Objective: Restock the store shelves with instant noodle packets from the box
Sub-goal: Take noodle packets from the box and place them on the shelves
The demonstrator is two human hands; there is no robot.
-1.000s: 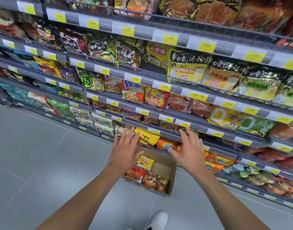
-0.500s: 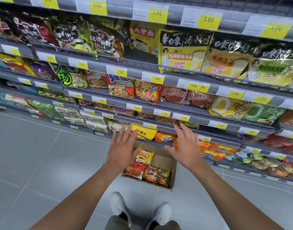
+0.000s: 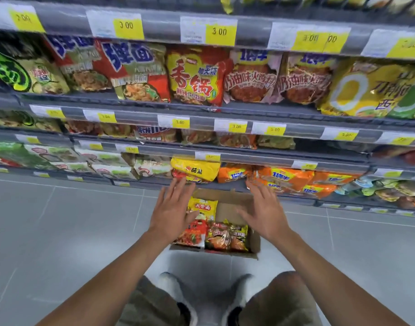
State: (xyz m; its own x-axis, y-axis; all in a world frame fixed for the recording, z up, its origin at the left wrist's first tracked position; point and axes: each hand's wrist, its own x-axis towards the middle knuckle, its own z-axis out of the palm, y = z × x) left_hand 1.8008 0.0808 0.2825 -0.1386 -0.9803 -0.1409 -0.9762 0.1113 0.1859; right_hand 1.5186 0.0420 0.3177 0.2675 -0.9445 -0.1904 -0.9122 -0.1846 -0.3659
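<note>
Head view looks down on a cardboard box (image 3: 234, 204) that stands open on the grey tiled floor (image 3: 60, 231), just in front of the lowest shelf (image 3: 227, 185). Instant noodle packets lie inside the box. A yellow packet (image 3: 203, 208) is at its far left and a red packet (image 3: 192, 235) sits nearer than that. Two darker packets (image 3: 227, 236) lie to the right of the red one, against the box's near wall.

The left hand (image 3: 172, 212) hangs over the box's left edge, back of the hand up, with its fingers (image 3: 178, 189) straight, spread apart and holding nothing. Its thumb overlaps the yellow packet in the picture; whether it touches cannot be told. The right hand (image 3: 264, 212) hangs over the box's right edge, its fingers (image 3: 253, 189) likewise straight, apart and holding nothing. Bare forearms run back from both hands toward the camera.

Directly behind the box, a yellow shelf packet (image 3: 197, 169) lies on the lowest shelf, and orange packets (image 3: 284, 177) lie behind the box and to its right. Above the box, higher shelves carry rows of packets behind yellow price tags (image 3: 219, 31), the clearest reading 3.00. Nearer than the box are two white shoes (image 3: 171, 285) and knees in olive shorts (image 3: 284, 300).
</note>
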